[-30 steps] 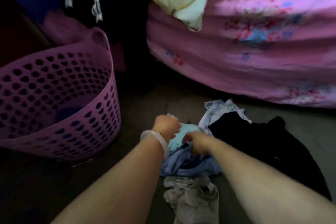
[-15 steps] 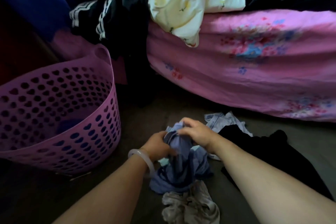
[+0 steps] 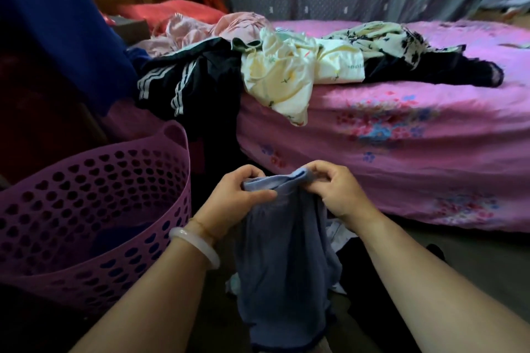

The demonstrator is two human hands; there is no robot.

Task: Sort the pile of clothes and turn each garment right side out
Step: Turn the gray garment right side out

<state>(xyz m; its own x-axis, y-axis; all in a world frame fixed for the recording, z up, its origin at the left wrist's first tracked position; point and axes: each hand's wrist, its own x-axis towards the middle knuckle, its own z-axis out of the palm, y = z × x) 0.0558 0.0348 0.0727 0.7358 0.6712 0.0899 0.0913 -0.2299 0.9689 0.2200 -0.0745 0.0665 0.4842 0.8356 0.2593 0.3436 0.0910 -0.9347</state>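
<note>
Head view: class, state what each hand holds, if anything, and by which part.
Both hold the blue garment by its bunched top edge: left hand at the left end, right hand at the right end; the rest hangs below.

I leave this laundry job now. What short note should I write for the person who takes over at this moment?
Left hand and right hand: both pinch the top edge of the blue garment, which hangs down.
Purple basket stands at left.
More clothes lie on the floor, and a pile on the bed.
Done: garment lifted.
Left: check this garment, turn it if needed, then the rest.
</note>
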